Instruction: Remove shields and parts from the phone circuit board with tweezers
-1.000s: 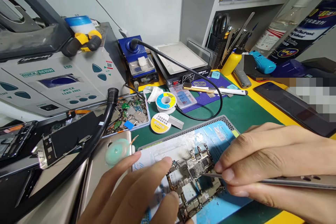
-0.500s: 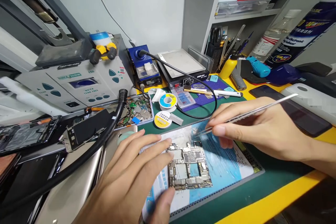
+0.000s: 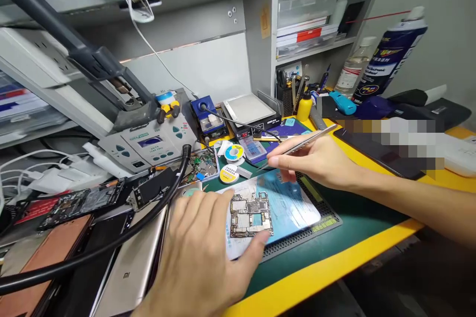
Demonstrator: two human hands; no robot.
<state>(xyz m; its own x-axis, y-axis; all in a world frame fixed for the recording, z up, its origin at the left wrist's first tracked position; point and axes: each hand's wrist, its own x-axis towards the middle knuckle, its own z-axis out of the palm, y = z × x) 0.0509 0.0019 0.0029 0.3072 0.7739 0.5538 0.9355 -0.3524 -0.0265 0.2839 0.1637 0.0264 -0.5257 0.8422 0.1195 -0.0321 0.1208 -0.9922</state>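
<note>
Rising off the stiff, fragile-looking circuit board (image 3: 250, 215), best taken by its edges beside the spread, empty left hand (image 3: 197, 252), the right fingers (image 3: 277, 161) are pinching steel tweezers (image 3: 301, 142).

Grey metal shelving unit (image 3: 260, 5) runs along the back, with a shelf (image 3: 316, 49) carrying stacked books (image 3: 303, 34) and a clear plastic box (image 3: 307, 10). Pale grey wall (image 3: 439, 34) at right, thin red line across it. White wall panel (image 3: 189, 67) sits behind the surface (image 3: 316, 270), which has a yellow edge. Below that edge it goes dark, floor hard to make out. Light is even and indoor, soft shadows.
</note>
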